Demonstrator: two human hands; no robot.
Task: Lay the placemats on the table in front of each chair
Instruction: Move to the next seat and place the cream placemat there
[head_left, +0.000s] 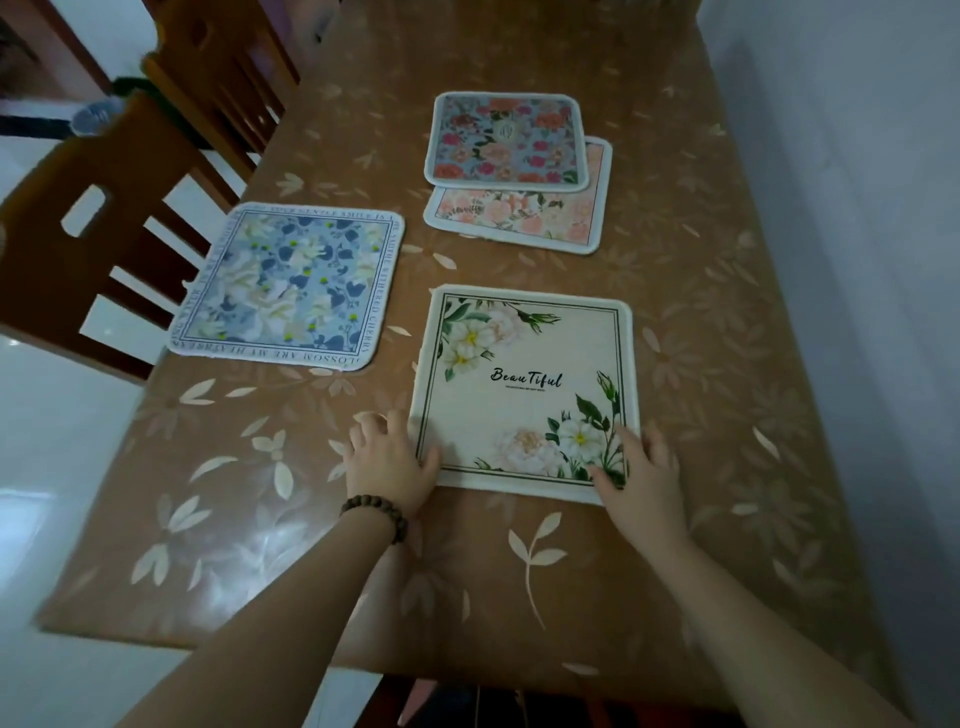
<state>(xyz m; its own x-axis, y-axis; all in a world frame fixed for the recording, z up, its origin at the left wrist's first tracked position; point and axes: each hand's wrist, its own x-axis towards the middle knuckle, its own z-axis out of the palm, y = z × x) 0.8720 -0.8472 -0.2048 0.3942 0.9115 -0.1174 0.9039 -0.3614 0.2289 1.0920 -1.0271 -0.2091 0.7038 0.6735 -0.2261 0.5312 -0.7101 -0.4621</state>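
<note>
A: Where's the mat rn?

B: Cream mat (524, 395), "Beautiful" print, flat on the table (701, 364), near end. Left hand (387, 462) at its near-left corner, thumb on the edge, fingers loosely bent beside it on the cloth. Right hand (641, 470) on the near-right corner, fingers straight, pressing flat. Hands apart, neither pinching it, afaict.

A: How'll it handle?

B: Looks light, thin, soft, prob fabric w/ a stitched white border, rounded corners. Should flop if lifted by one corner, so take two corners or slide it flat. Tablecloth's glossy, plastic-looking, so it'd prob slide easily.

A: Others?

B: Blue mat (288, 286) lies flat at the left edge, in front of a wooden chair (62, 249). Rose mat (506, 140) overlaps a peach mat (519, 221) mid-table, not yet laid out. All squarish, same trim. Second chair (218, 67) farther up the left side, no mat before it.
</note>
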